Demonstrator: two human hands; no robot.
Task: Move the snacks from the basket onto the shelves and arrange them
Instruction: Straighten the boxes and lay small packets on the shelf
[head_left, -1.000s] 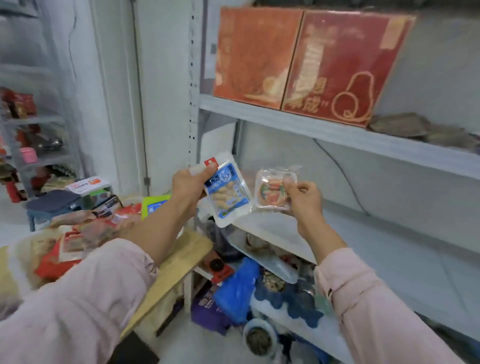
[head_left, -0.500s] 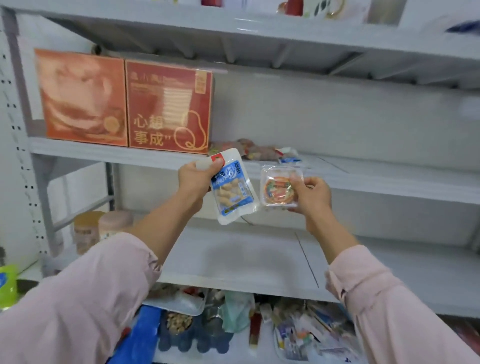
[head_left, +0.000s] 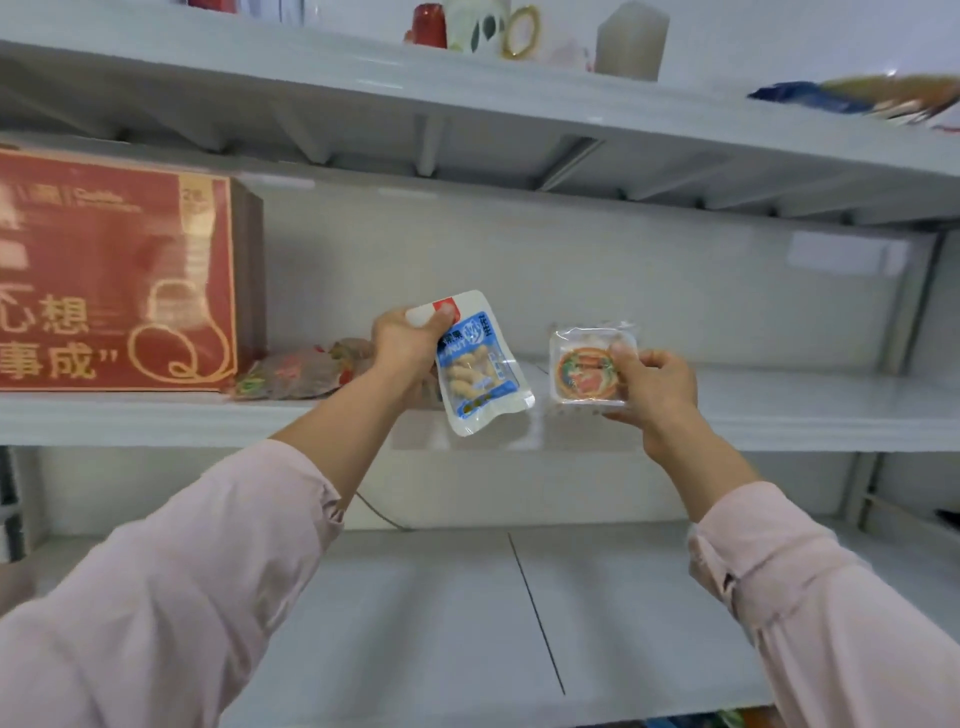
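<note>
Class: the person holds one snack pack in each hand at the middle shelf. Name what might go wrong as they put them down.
1. The left hand grips the peanut pack only by its top corner; hanging tilted, it may slip.
2. That pack and the round snack pack in the right hand are at the front edge of the shelf; set down there, they might fall off.
3. The left hand is close to the brown packets and may nudge them.

One view: wide-angle camera on the head, close to the grey shelving (head_left: 906, 306) and facing it nearly square-on. Edge of the middle shelf (head_left: 779, 421) sits near frame centre; underside of the upper shelf (head_left: 467, 150) shows above, top of the lower shelf (head_left: 415, 623) below. The left sleeve (head_left: 156, 597) and right sleeve (head_left: 831, 623) enter from the bottom corners.
</note>
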